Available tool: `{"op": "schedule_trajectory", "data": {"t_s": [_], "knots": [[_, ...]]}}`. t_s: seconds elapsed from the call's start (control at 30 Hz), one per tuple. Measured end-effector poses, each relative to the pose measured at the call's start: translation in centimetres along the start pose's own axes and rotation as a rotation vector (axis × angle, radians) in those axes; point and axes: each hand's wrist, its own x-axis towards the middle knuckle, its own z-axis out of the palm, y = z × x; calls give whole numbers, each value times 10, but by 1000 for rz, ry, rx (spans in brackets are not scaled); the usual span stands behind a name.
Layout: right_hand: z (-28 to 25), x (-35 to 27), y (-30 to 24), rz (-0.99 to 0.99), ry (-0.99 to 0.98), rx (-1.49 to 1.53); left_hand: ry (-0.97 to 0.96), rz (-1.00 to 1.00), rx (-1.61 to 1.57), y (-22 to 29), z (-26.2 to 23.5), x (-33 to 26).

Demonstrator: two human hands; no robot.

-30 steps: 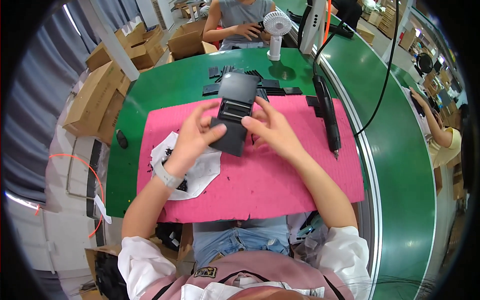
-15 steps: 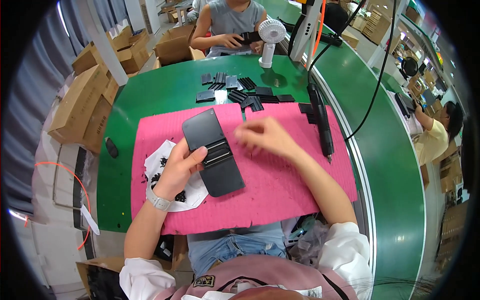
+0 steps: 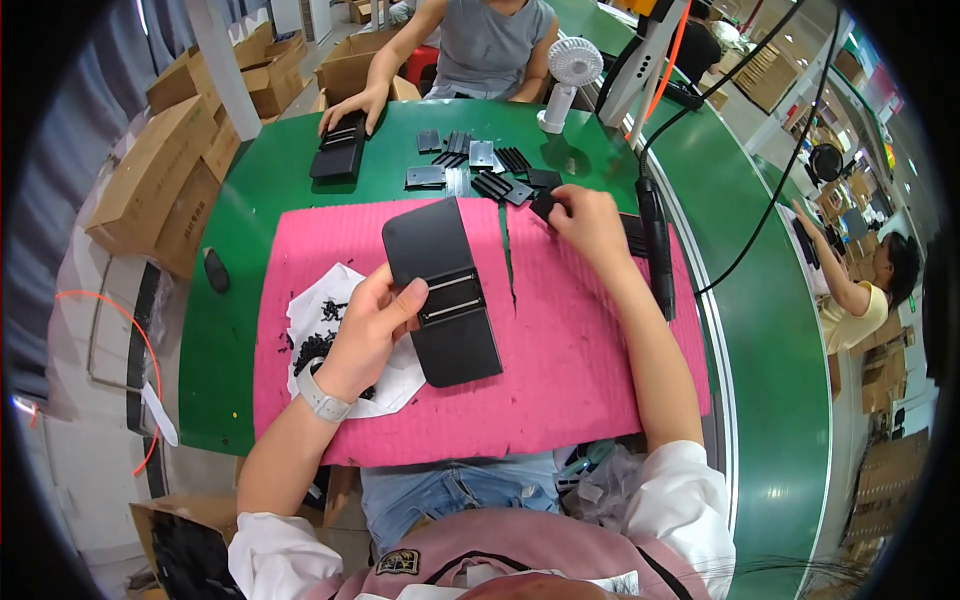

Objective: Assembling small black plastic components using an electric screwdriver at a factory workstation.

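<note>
A black folding plastic panel (image 3: 442,290) with two silver hinge bars across its middle lies on the pink mat (image 3: 560,360). My left hand (image 3: 372,325) grips its left edge at the hinge, thumb on top. My right hand (image 3: 592,222) reaches to the mat's far edge and pinches a small black plate (image 3: 545,205) from a scatter of similar black plates (image 3: 478,168) on the green table (image 3: 250,230). White paper (image 3: 320,310) holding several small black screws lies under my left wrist.
A black electric screwdriver (image 3: 655,245) lies along the mat's right side, its cable running up. A white desk fan (image 3: 570,70) stands at the far edge. A person opposite rests a hand on another black panel (image 3: 338,155). Cardboard boxes (image 3: 160,170) are stacked left.
The black panel has come down from upright between both hands to flat on the mat under my left hand. My right hand let go and reached far right to the small plates.
</note>
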Motion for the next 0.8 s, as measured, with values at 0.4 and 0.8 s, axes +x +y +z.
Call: {"op": "schedule_trajectory", "data": {"t_s": [0.4,0.8], "knots": [[-53,-27,-93,246,-363,1124,32,-9,-70,-2,3,2],[-35,-51,-129,387,-190,1132,85,65,15,-7,10,-1]]}}
